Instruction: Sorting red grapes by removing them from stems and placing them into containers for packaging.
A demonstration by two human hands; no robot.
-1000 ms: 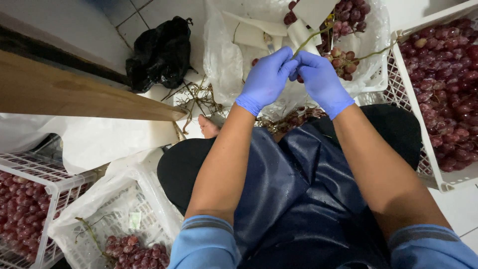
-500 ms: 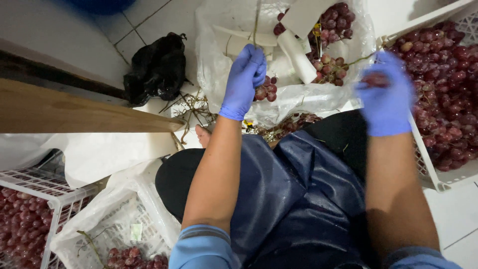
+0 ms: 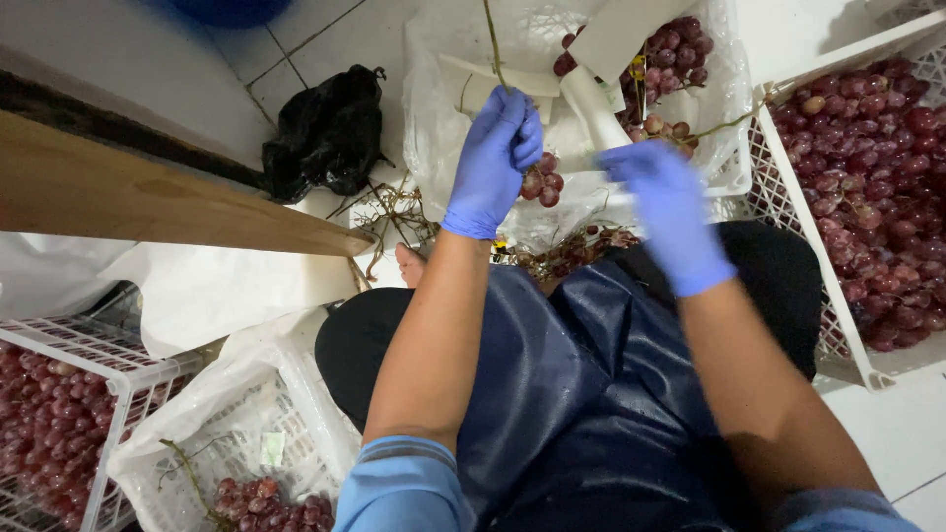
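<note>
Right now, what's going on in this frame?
A seated person in blue gloves and a dark apron is handling red grapes. The left hand holds a small grape bunch by its stem over a plastic-lined crate. The right hand is blurred beside it; whether it holds anything is unclear. A full grape crate sits to the right.

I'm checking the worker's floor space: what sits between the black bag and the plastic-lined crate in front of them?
In the head view, a loose tangle of bare grape stems lies on the floor between the black bag and the plastic-lined crate.
</note>
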